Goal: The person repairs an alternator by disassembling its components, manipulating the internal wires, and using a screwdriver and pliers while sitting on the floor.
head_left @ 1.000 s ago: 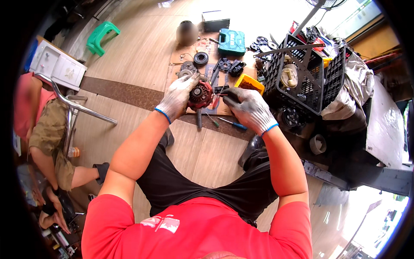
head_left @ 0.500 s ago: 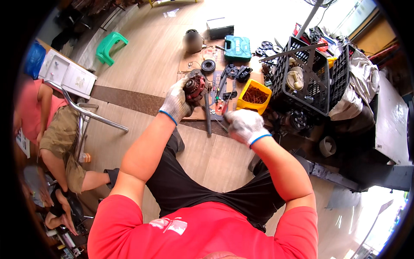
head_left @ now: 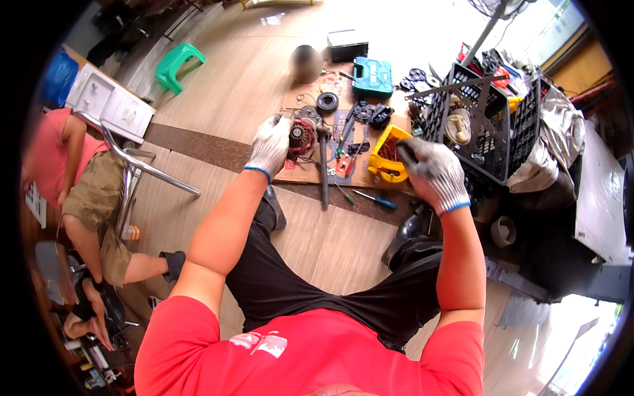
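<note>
My left hand, in a white knit glove with a blue cuff, grips the left side of a round motor part with reddish windings and a grey metal housing. Just right of it lies a long dark bar with a wider head, like a hammer. My right hand, gloved alike with dark-stained fingers, is curled at the right rim of a yellow container. Reddish-brown scraps lie inside that container. Whether the right fingers hold anything is hidden.
A blue-handled screwdriver and a green-handled one lie before the cardboard. Behind are a black ring and a teal case. Black crates stand right; a person sits left.
My right hand has moved right and away from me, from the floor tools to the yellow container. Both screwdrivers now show uncovered. The left hand still grips the motor part.
</note>
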Action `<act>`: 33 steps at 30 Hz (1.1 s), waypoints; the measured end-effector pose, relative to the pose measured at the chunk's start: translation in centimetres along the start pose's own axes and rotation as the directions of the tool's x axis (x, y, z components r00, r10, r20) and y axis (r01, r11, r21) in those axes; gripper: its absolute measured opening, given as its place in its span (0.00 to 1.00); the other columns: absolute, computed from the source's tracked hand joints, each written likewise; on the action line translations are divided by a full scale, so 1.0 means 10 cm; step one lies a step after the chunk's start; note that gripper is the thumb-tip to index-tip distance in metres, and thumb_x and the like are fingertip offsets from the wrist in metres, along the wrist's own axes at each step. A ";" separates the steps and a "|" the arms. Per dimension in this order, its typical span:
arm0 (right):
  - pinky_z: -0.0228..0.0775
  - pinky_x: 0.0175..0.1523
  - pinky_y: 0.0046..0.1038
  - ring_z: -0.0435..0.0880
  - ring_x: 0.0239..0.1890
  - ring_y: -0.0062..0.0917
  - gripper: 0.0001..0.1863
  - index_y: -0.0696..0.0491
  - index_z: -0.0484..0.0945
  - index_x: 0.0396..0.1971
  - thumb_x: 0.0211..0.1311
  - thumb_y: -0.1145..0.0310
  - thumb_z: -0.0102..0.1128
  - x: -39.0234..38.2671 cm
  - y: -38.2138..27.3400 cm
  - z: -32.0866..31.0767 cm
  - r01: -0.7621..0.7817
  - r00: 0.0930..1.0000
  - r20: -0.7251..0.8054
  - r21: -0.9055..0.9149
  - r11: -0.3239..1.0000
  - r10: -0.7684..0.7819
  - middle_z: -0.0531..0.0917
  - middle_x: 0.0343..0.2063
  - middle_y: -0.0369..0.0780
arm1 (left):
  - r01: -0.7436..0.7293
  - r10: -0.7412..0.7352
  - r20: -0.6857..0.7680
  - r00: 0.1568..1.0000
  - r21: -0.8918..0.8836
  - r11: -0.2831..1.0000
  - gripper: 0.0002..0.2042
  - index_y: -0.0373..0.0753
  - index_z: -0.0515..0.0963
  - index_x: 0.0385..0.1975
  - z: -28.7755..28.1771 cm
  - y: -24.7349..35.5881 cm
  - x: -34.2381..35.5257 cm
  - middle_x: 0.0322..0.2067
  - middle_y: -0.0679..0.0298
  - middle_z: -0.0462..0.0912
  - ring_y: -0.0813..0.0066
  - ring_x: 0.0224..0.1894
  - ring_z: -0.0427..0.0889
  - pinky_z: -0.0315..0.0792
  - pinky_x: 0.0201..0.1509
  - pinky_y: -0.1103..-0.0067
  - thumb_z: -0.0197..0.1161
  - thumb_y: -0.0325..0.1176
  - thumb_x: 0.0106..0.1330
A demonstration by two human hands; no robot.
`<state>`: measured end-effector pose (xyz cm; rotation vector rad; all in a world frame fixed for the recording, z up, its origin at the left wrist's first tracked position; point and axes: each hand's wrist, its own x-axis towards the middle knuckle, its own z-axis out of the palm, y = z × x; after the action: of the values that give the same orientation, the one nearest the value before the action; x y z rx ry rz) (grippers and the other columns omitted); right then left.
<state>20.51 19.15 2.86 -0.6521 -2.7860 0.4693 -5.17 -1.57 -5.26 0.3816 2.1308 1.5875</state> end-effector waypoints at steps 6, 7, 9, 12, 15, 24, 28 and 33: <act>0.78 0.40 0.42 0.85 0.36 0.45 0.14 0.47 0.85 0.40 0.66 0.53 0.59 -0.32 -0.39 -0.02 0.146 0.921 0.327 0.211 0.967 -0.210 0.85 0.30 0.47 | 0.000 -0.124 -0.254 0.959 -0.439 0.898 0.20 0.35 0.76 0.50 -0.11 -0.02 0.22 0.40 0.57 0.83 0.70 0.32 0.84 0.80 0.31 0.74 0.53 0.48 0.76; 0.78 0.41 0.42 0.85 0.37 0.45 0.15 0.47 0.85 0.40 0.66 0.53 0.59 -0.35 -0.43 0.02 0.162 0.894 0.385 0.197 0.967 -0.228 0.85 0.31 0.47 | -0.024 -0.136 -0.276 0.951 -0.509 0.860 0.19 0.36 0.74 0.51 -0.08 0.00 0.26 0.38 0.58 0.83 0.70 0.28 0.85 0.81 0.23 0.74 0.51 0.47 0.77; 0.76 0.47 0.40 0.84 0.42 0.48 0.23 0.50 0.82 0.53 0.65 0.50 0.60 -0.30 -0.45 0.08 0.122 0.771 0.555 0.353 0.928 -0.312 0.85 0.36 0.51 | -0.038 -0.142 -0.266 0.953 -0.574 0.818 0.17 0.38 0.75 0.51 -0.09 0.03 0.25 0.40 0.57 0.84 0.68 0.30 0.87 0.82 0.24 0.73 0.50 0.45 0.78; 0.73 0.56 0.34 0.84 0.49 0.43 0.37 0.50 0.68 0.68 0.63 0.47 0.63 -0.20 -0.30 0.13 -0.039 0.664 0.639 0.547 0.836 -0.388 0.83 0.45 0.57 | -0.053 -0.093 -0.198 0.976 -0.628 0.776 0.16 0.40 0.76 0.51 -0.15 0.00 0.23 0.42 0.59 0.85 0.68 0.33 0.87 0.83 0.26 0.72 0.50 0.44 0.78; 0.73 0.58 0.29 0.83 0.51 0.38 0.34 0.53 0.67 0.69 0.66 0.57 0.62 -0.07 -0.28 -0.09 -0.305 0.678 0.682 0.599 0.741 -0.273 0.81 0.53 0.55 | -0.101 -0.009 -0.171 0.985 -0.622 0.777 0.15 0.40 0.76 0.51 -0.16 -0.01 0.21 0.42 0.59 0.85 0.68 0.34 0.87 0.83 0.27 0.72 0.50 0.44 0.78; 0.78 0.43 0.33 0.84 0.39 0.34 0.15 0.56 0.79 0.52 0.70 0.66 0.54 0.17 -0.22 0.44 -0.118 0.968 0.238 0.703 0.702 -0.076 0.85 0.42 0.44 | -0.094 0.128 0.053 0.990 -0.425 0.900 0.17 0.36 0.78 0.52 0.12 0.17 -0.07 0.43 0.61 0.83 0.75 0.44 0.84 0.81 0.47 0.78 0.52 0.43 0.78; 0.76 0.31 0.27 0.83 0.27 0.22 0.17 0.54 0.82 0.47 0.72 0.55 0.58 0.23 -0.38 0.93 -0.523 0.836 0.542 0.835 0.171 -0.086 0.86 0.34 0.37 | -0.126 0.170 0.132 0.977 -0.287 0.950 0.19 0.36 0.78 0.53 0.26 0.16 -0.14 0.44 0.63 0.83 0.77 0.45 0.83 0.79 0.51 0.80 0.53 0.46 0.78; 0.62 0.17 0.22 0.73 0.13 0.19 0.19 0.54 0.84 0.42 0.72 0.52 0.56 0.22 -0.73 0.87 -0.733 0.678 0.730 0.680 -0.002 -0.090 0.81 0.21 0.34 | -0.186 0.199 0.050 0.979 -0.196 0.963 0.21 0.36 0.79 0.53 0.38 0.03 -0.08 0.41 0.64 0.83 0.79 0.40 0.81 0.76 0.49 0.79 0.55 0.48 0.76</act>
<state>13.16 11.78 -2.21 -0.8601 -1.6257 2.8226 -2.59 1.28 -5.67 0.5861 1.9177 1.8405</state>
